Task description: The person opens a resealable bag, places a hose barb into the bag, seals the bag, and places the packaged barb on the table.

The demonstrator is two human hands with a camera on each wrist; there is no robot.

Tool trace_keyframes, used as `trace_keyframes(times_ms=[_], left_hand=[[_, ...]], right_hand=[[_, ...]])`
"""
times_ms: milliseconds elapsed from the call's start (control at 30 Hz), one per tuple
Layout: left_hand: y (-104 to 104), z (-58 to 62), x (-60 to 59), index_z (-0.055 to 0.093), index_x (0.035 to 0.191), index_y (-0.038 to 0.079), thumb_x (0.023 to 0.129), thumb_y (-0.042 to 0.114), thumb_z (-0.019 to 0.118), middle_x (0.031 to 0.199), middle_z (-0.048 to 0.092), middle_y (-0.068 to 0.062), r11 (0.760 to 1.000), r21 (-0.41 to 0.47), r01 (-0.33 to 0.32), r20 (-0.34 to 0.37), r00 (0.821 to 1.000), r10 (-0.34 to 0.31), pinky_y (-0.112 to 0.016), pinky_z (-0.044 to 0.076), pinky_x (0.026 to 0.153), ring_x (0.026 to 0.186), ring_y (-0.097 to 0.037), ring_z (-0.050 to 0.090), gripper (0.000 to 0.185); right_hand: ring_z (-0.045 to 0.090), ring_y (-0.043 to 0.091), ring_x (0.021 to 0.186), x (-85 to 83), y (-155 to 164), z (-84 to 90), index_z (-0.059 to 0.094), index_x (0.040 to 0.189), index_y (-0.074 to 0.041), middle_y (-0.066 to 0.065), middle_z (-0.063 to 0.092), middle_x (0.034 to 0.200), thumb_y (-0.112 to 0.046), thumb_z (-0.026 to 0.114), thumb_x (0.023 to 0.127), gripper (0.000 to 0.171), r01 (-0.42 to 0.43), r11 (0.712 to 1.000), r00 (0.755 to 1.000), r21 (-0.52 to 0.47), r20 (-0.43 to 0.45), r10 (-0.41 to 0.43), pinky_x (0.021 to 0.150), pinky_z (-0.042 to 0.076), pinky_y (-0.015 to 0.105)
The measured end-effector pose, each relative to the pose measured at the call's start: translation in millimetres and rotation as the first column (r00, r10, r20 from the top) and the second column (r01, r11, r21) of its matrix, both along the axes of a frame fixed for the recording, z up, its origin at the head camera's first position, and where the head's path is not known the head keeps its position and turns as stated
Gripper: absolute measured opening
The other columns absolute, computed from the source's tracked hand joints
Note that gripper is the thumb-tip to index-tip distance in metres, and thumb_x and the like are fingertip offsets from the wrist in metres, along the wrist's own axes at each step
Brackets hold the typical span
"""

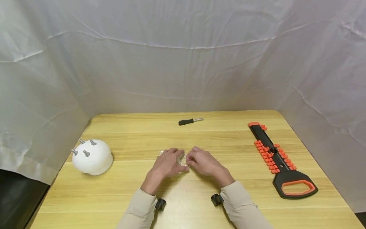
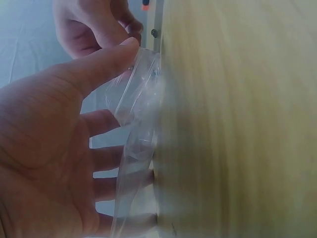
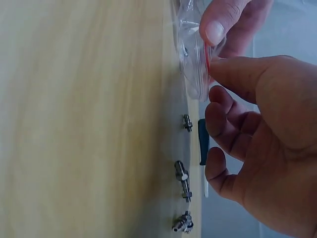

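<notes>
A clear plastic zip bag (image 3: 195, 64) with a red line along its seal lies between both hands, just above the table. My left hand (image 1: 169, 163) holds it; in the left wrist view its thumb is on one edge and its fingers spread behind the film. My right hand (image 1: 204, 161) pinches the sealed edge between thumb and forefinger, with the other fingers loosely bent. Small metal fittings (image 3: 182, 178) lie on the table beneath the right hand in the right wrist view. The bag's contents cannot be made out clearly.
At the back of the wooden table (image 1: 137, 127) lies a black-handled screwdriver (image 1: 186, 121). A white rounded object (image 1: 92, 157) with several grey pegs sits on the left. To the right is a long black rail (image 1: 266, 140) with orange clips and a looped handle.
</notes>
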State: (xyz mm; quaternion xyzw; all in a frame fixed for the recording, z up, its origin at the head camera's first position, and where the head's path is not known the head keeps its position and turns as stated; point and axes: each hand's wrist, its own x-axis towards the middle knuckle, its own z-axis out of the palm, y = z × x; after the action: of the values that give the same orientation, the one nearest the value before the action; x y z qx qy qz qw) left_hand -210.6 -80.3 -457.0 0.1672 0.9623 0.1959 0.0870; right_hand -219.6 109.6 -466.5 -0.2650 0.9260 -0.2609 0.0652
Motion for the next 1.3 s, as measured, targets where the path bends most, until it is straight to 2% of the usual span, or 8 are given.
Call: trace_keyframes(times_ms=[133, 367, 800, 1067, 1300], left_hand=[[1, 0.4, 0.2, 0.049, 0.142, 0.02, 0.08, 0.056, 0.071, 0.146, 0.048, -0.01, 1.0, 0.0, 0.003, -0.002, 1.0, -0.003, -0.058, 0.046, 0.097, 0.129, -0.038, 0.047, 0.074], [3, 2.1, 0.1, 0.049, 0.142, 0.02, 0.081, 0.054, 0.071, 0.146, 0.048, -0.009, 1.0, 0.012, -0.002, 0.005, 1.0, 0.002, -0.057, 0.045, 0.098, 0.129, -0.037, 0.047, 0.074], [2, -1.2, 0.2, 0.049, 0.142, 0.02, 0.08, 0.054, 0.072, 0.144, 0.049, -0.009, 1.0, 0.009, 0.002, -0.005, 1.0, -0.002, -0.057, 0.045, 0.098, 0.127, -0.037, 0.048, 0.075], [0, -2.5, 1.0, 0.048, 0.142, 0.02, 0.081, 0.054, 0.072, 0.145, 0.048, -0.01, 1.0, 0.02, 0.0, 0.006, 1.0, 0.0, -0.058, 0.044, 0.1, 0.127, -0.038, 0.047, 0.074], [0, -2.5, 0.8, 0.048, 0.143, 0.021, 0.081, 0.055, 0.07, 0.145, 0.048, -0.009, 1.0, 0.008, 0.002, 0.002, 1.0, -0.002, -0.057, 0.044, 0.1, 0.127, -0.037, 0.048, 0.074]], right_hand=[[0.051, 0.007, 0.078, 0.4, 1, 1.3, 0.069, 0.098, -0.018, -0.009, 0.054, 0.094, -0.021, 0.062, 0.095, 0.008, 0.005, 1.0, 1.0, -0.003, 0.014, -0.005, 0.073, 0.048, 0.024], [0.054, 0.009, 0.087, 0.6, 14, 4.5, 0.069, 0.097, -0.018, -0.008, 0.057, 0.099, -0.018, 0.06, 0.095, 0.009, 0.046, 0.999, 0.999, -0.027, 0.012, -0.045, 0.083, 0.05, 0.033], [0.054, 0.004, 0.083, -1.3, 37, -1.1, 0.069, 0.099, -0.018, -0.01, 0.056, 0.093, -0.019, 0.064, 0.093, 0.008, 0.103, 0.994, 0.994, -0.034, 0.042, -0.101, 0.078, 0.051, 0.026], [0.056, 0.008, 0.087, -0.9, 39, -2.7, 0.07, 0.099, -0.019, -0.008, 0.058, 0.095, -0.016, 0.067, 0.089, 0.011, 0.108, 0.994, 0.993, 0.003, 0.048, -0.108, 0.082, 0.051, 0.031], [0.053, 0.007, 0.079, -1.7, 36, -4.5, 0.073, 0.1, -0.02, -0.009, 0.057, 0.089, -0.017, 0.068, 0.087, 0.014, 0.088, 0.994, 0.996, 0.072, 0.009, -0.088, 0.076, 0.049, 0.03]])
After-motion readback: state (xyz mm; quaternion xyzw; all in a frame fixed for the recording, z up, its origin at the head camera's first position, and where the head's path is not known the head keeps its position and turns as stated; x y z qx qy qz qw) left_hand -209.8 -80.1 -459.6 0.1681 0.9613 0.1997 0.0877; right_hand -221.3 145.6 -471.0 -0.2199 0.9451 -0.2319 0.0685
